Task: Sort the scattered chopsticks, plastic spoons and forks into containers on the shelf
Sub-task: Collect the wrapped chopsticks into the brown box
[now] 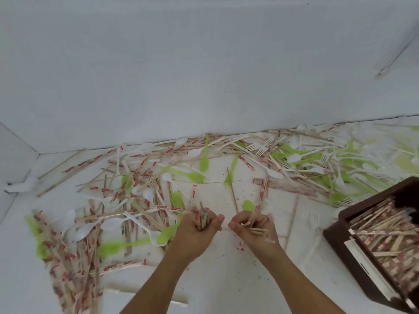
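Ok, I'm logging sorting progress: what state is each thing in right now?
left hand: gripping a chopstick bundle
right hand: gripping a second bundle
brown container: open, largely filled with chopsticks
loose chopsticks: scattered, unsorted
green spoons: scattered among the chopsticks
white spoons: scattered, unsorted
white forks: scattered, mostly near the wall

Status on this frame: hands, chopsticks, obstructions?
Left hand grips chopstick bundle; right hand grips loose chopsticks. Brown box at right holds sorted chopsticks. Spoons, forks scattered around.
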Motion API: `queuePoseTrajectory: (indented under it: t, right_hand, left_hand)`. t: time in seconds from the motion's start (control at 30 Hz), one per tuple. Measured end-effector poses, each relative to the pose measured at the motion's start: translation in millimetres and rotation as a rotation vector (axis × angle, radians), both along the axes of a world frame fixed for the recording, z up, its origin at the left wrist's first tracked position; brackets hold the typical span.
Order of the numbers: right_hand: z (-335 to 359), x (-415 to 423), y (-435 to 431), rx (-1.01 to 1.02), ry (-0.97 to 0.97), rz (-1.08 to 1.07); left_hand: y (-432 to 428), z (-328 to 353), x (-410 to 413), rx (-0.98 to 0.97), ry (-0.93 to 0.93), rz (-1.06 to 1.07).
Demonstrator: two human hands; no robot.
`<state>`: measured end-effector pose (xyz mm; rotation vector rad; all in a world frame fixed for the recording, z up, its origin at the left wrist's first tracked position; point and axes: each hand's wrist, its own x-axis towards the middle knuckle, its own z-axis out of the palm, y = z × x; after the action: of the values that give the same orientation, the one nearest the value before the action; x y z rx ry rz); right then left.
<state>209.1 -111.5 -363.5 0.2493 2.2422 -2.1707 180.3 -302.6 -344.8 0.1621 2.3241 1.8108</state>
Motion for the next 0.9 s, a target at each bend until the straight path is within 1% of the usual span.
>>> queuePoseTrajectory:
  t: [0.1, 0.17, 0.27, 0.37, 0.43, 0.5, 0.57, 0.63, 0.67, 0.7, 0.8, 0.83, 0.9]
  right_hand:
    - [7.3, 3.8, -1.3, 0.054, 0.055, 0.010]
    - [8.6, 3.4, -4.9, 0.046, 0.056, -0.004]
    - [10.6, 3.4, -9.0, 0.033, 0.132, 0.010]
    - [11.0, 3.5, -10.7, 0.095, 0.015, 0.031]
    - [13.7, 3.6, -10.7, 0.128, -0.082, 0.001]
    - [27.9, -2.8, -4.3, 0.097, -0.139, -0.125]
    - [44.9, -16.9, 12.0, 0.028, -0.188, -0.316]
    - [52.9, -37.8, 34.5, 0.037, -0.242, -0.424]
    - [52.3, -50.8, 45.9, 0.075, -0.263, -0.438]
    - [48.7, -63.4, 55.8, 0.154, -0.301, -0.434]
    - [21.5, -96.4, 78.2, 0.608, -0.462, -0.305]
    - [12.9, -103.3, 81.0, 0.733, -0.509, -0.263]
    - [-1.2, -113.8, 82.8, 0.900, -0.569, -0.211]
  left_hand:
    - [5.5, -4.2, 4.3, 0.000, 0.046, -0.009]
    - [9.1, -8.8, 6.1, -0.038, 0.069, -0.026]
    - [10.4, -12.5, 7.8, -0.027, 0.117, -0.006]
    - [11.9, -17.3, 8.0, -0.048, 0.064, 0.050]
    - [13.6, -17.1, 3.7, -0.087, 0.005, 0.106]
    - [20.9, -9.5, -8.6, -0.110, -0.080, 0.168]
    - [32.4, -1.4, -25.7, -0.107, -0.170, 0.198]
    - [44.7, -0.1, -49.3, -0.135, -0.221, 0.196]
    - [52.3, -2.0, -62.9, -0.193, -0.219, 0.185]
    - [59.7, -3.1, -75.2, -0.277, -0.216, 0.160]
    - [84.6, -17.0, -104.8, -0.555, -0.227, 0.075]
    - [91.8, -23.6, -110.9, -0.634, -0.235, 0.068]
    - [103.3, -32.2, -117.5, -0.729, -0.248, 0.083]
